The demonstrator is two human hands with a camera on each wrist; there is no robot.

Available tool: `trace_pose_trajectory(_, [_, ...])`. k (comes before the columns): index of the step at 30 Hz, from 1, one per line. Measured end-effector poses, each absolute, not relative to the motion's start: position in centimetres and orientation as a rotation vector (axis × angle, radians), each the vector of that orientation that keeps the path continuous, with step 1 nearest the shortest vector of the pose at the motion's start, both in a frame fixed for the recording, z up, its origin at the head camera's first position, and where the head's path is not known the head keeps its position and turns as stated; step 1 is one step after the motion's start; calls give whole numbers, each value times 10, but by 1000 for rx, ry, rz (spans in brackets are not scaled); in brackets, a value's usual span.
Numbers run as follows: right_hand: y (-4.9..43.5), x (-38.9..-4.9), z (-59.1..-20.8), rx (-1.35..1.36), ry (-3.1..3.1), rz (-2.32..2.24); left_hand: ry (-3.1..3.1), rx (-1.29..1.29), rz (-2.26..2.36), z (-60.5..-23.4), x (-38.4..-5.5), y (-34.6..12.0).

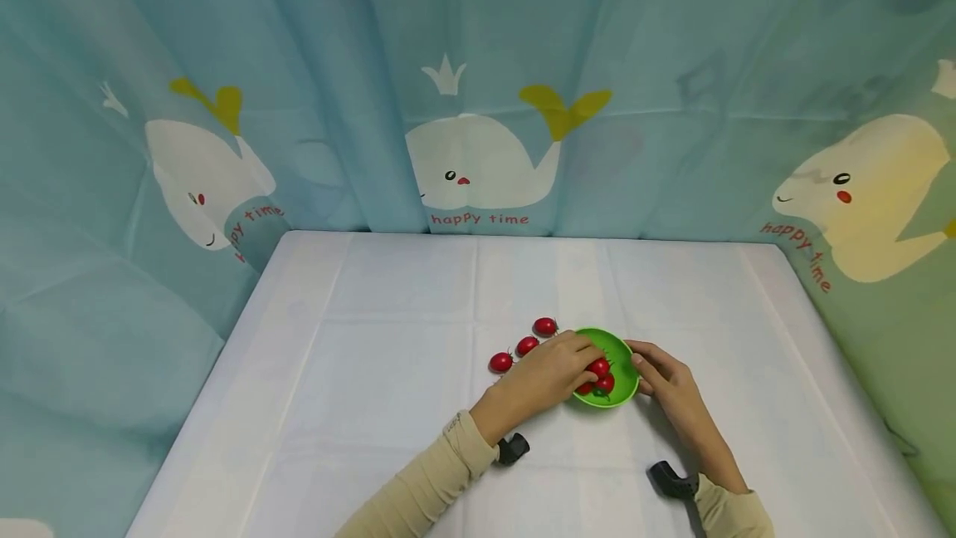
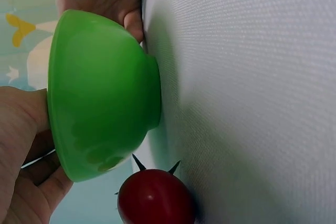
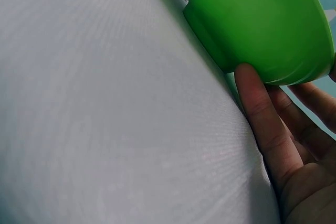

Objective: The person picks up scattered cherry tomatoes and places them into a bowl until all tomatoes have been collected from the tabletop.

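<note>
A green bowl (image 1: 621,374) stands on the white-covered table with several red cherry tomatoes (image 1: 604,385) inside. Over its left rim reaches my left hand (image 1: 539,378), its thumb and fingers around one cherry tomato (image 1: 599,367) in the bowl. On the opposite side my right hand (image 1: 675,393) holds the bowl, thumb at the rim and fingers against the outer wall. The left wrist view shows the bowl's outside (image 2: 100,87), which hides the left fingertips. In the right wrist view a finger (image 3: 262,111) touches the bowl low on its wall.
Left of the bowl, loose cherry tomatoes lie in a slanting row: one at the back (image 1: 545,326), one in the middle (image 1: 527,345) and one in front (image 1: 501,362). A blue whale-print curtain (image 1: 314,65) hangs behind the table (image 1: 388,405).
</note>
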State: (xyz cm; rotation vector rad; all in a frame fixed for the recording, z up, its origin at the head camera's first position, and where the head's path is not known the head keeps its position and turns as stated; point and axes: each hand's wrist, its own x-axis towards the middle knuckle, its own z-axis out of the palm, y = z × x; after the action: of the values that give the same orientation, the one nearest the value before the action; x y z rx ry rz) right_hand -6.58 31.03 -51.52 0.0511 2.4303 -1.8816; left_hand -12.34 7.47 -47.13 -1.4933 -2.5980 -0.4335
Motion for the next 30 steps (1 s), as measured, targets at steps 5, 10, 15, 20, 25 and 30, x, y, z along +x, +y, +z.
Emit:
trace_pose_trajectory(5, [309, -66, -514, 62, 2433, -1890, -2611, -1491, -465, -468, -123, 72])
trace_pose_trajectory(10, [310, -67, -517, 61, 2434, -1869, -2636, -1478, -535, -463, -123, 67])
trace_pose_trajectory(15, [310, -66, -517, 65, 2441, -1857, -2639, -1476, -709, -463, -127, 61])
trace_pose_trajectory(20, [309, -65, -514, 87, 2436, -1851, -2642, -1457, -904, -458, -130, 51])
trace_pose_trajectory(25, [308, -66, -511, 82, 2438, -1866, -2599, -1422, -1077, -453, -132, 35])
trace_pose_trajectory(30, [308, -66, -511, 96, 2448, -1851, -2621, -1367, -1184, -451, -133, 17])
